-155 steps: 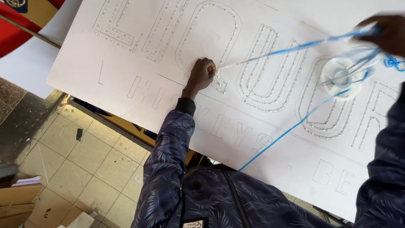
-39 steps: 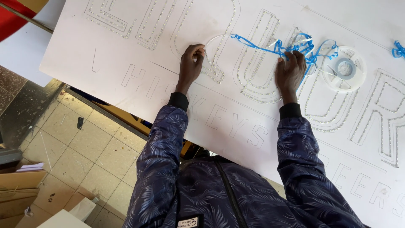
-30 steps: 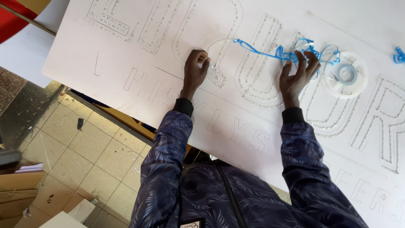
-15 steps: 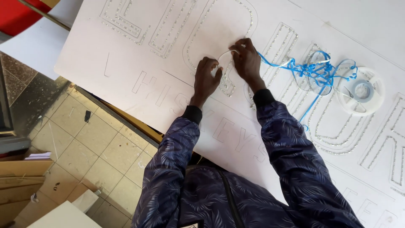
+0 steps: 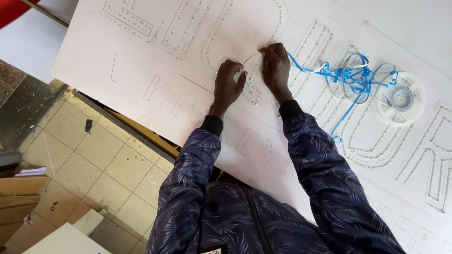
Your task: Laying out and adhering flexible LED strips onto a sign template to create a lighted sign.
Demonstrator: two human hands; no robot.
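We pinched the thin strip (image 5: 251,57) between our left hand (image 5: 227,86) and right hand (image 5: 275,69), fingers closed on it over the white board (image 5: 141,56). It looked light, bendy and easy to kink, so holding it near the board seemed best.

Down and to the left of the fingers, past the board's edge, lies a floor of square beige tiles (image 5: 70,155) with a small dark scrap (image 5: 88,125) on it. Further that way, at the frame's left edge, flat brown cardboard pieces (image 5: 14,197) are stacked — a pale white block (image 5: 89,221) sits just beside them. Far up and left of the fingers, a red curved surface (image 5: 14,9) fills the corner.
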